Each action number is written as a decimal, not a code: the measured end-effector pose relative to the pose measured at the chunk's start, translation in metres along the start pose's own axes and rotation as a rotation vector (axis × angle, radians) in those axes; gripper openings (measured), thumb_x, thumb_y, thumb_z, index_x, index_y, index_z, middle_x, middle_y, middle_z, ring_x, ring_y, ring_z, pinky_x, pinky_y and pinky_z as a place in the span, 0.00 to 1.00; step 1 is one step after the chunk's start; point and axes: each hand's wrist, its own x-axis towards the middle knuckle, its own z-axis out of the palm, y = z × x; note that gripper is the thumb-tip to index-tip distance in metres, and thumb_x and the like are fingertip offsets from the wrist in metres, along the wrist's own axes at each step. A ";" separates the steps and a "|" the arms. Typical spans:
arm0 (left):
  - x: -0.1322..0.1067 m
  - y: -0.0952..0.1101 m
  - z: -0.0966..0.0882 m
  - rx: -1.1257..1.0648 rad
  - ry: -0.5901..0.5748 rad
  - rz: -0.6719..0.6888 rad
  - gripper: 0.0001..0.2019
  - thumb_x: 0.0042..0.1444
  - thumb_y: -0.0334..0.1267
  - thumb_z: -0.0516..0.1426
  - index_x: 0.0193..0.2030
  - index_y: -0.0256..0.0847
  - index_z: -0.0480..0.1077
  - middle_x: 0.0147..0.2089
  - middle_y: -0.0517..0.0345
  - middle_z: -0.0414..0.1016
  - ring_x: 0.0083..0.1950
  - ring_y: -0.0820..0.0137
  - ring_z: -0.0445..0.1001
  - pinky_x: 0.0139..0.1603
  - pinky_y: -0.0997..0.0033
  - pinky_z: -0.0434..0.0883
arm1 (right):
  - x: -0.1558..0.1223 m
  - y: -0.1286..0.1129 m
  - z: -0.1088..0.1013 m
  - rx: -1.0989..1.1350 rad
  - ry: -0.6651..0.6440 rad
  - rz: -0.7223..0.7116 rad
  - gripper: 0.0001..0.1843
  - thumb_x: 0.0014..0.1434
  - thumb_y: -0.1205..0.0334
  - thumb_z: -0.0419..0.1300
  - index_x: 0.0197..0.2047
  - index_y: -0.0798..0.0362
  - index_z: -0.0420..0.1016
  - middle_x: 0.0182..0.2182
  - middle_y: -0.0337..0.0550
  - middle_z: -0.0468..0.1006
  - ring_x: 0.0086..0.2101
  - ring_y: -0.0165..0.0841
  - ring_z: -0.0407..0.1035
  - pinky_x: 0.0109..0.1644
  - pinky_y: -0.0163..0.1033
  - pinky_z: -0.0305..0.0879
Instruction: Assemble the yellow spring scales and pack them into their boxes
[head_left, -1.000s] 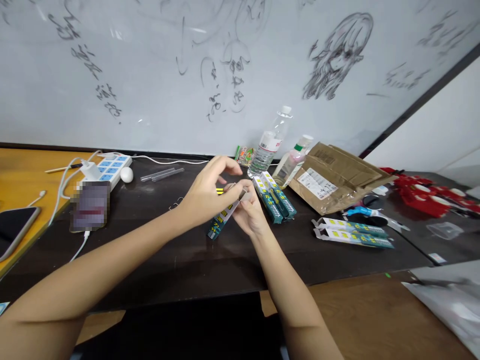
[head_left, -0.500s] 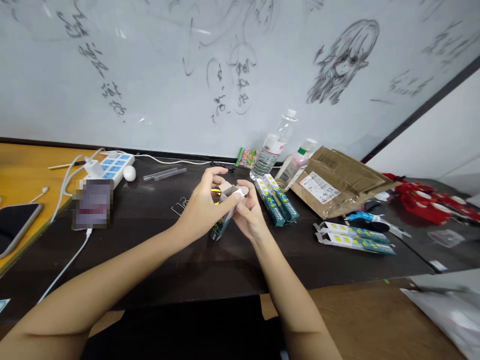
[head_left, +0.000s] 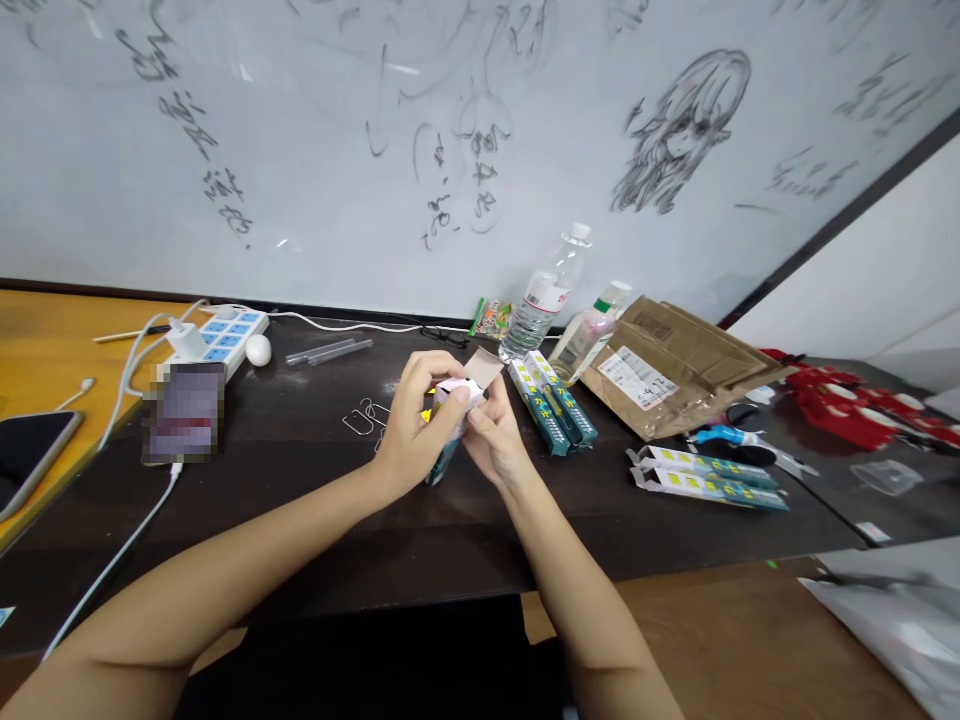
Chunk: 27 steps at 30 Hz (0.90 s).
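My left hand [head_left: 416, 425] and my right hand [head_left: 495, 435] both grip a slim green-and-white carton [head_left: 448, 443] over the dark table [head_left: 315, 520]. The carton stands nearly upright, its top end open with a flap [head_left: 482, 367] sticking up. Left fingers wrap round the carton's upper part; right fingers pinch at the open end. Two like cartons [head_left: 553, 402] lie just right of my hands, and two more [head_left: 709, 478] lie farther right.
At the back stand two plastic bottles [head_left: 544, 290], a snack packet [head_left: 489, 318] and a crumpled brown parcel [head_left: 675, 360]. A power strip [head_left: 221, 335], cables and a phone [head_left: 30, 455] sit left. Red parts [head_left: 855, 395] lie far right. A whiteboard fills the wall.
The carton has been tipped from a slant to nearly upright, and its end flap now stands open. Both hands stayed in place around it.
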 end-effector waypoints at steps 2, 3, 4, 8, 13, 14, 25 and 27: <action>-0.002 -0.003 0.002 0.008 0.011 0.003 0.03 0.60 0.36 0.52 0.38 0.42 0.66 0.44 0.54 0.67 0.50 0.68 0.68 0.51 0.62 0.67 | -0.001 0.001 -0.001 -0.016 -0.002 0.007 0.33 0.47 0.52 0.68 0.53 0.40 0.58 0.46 0.39 0.75 0.46 0.36 0.71 0.46 0.41 0.70; -0.003 -0.004 0.002 0.017 0.009 -0.005 0.04 0.61 0.37 0.52 0.37 0.42 0.67 0.46 0.54 0.68 0.51 0.68 0.67 0.53 0.61 0.67 | -0.001 0.001 -0.002 -0.026 0.002 0.011 0.33 0.47 0.52 0.68 0.53 0.40 0.58 0.46 0.39 0.75 0.46 0.36 0.71 0.46 0.41 0.69; -0.004 -0.006 0.002 0.021 0.003 -0.013 0.05 0.61 0.38 0.52 0.37 0.42 0.67 0.47 0.53 0.68 0.52 0.67 0.67 0.53 0.60 0.66 | -0.001 0.001 -0.002 -0.036 0.008 0.012 0.32 0.47 0.52 0.68 0.53 0.40 0.59 0.46 0.39 0.75 0.46 0.36 0.70 0.46 0.41 0.69; -0.008 -0.016 0.001 -0.046 -0.042 0.010 0.07 0.59 0.41 0.54 0.42 0.44 0.69 0.55 0.49 0.68 0.58 0.63 0.66 0.56 0.54 0.65 | -0.002 -0.002 -0.006 -0.065 0.022 -0.013 0.29 0.48 0.51 0.66 0.51 0.41 0.62 0.46 0.39 0.74 0.45 0.36 0.70 0.46 0.41 0.68; -0.013 -0.024 0.002 -0.074 -0.041 -0.011 0.09 0.58 0.40 0.56 0.46 0.45 0.68 0.55 0.50 0.70 0.55 0.64 0.70 0.54 0.57 0.67 | 0.008 -0.014 -0.006 -0.142 0.124 -0.256 0.20 0.54 0.42 0.58 0.42 0.47 0.71 0.39 0.41 0.73 0.41 0.34 0.68 0.45 0.40 0.67; -0.013 -0.023 0.002 -0.063 -0.030 -0.032 0.10 0.58 0.40 0.56 0.46 0.44 0.68 0.54 0.50 0.70 0.54 0.65 0.71 0.53 0.58 0.68 | 0.011 -0.018 -0.004 -0.175 0.156 -0.290 0.18 0.55 0.43 0.57 0.40 0.48 0.72 0.37 0.41 0.73 0.39 0.34 0.68 0.45 0.39 0.67; -0.014 -0.015 0.012 -0.004 0.071 -0.096 0.13 0.55 0.41 0.59 0.46 0.45 0.64 0.46 0.55 0.70 0.47 0.67 0.71 0.47 0.65 0.70 | 0.011 -0.052 0.028 -0.564 0.110 -0.398 0.04 0.54 0.60 0.63 0.31 0.50 0.72 0.32 0.39 0.71 0.35 0.32 0.67 0.42 0.40 0.66; -0.016 -0.016 0.015 -0.065 0.096 -0.154 0.17 0.53 0.41 0.60 0.47 0.45 0.61 0.47 0.54 0.70 0.47 0.68 0.72 0.46 0.66 0.70 | 0.009 -0.051 0.028 -0.604 0.096 -0.433 0.02 0.54 0.61 0.63 0.32 0.49 0.73 0.33 0.40 0.71 0.37 0.33 0.67 0.42 0.41 0.66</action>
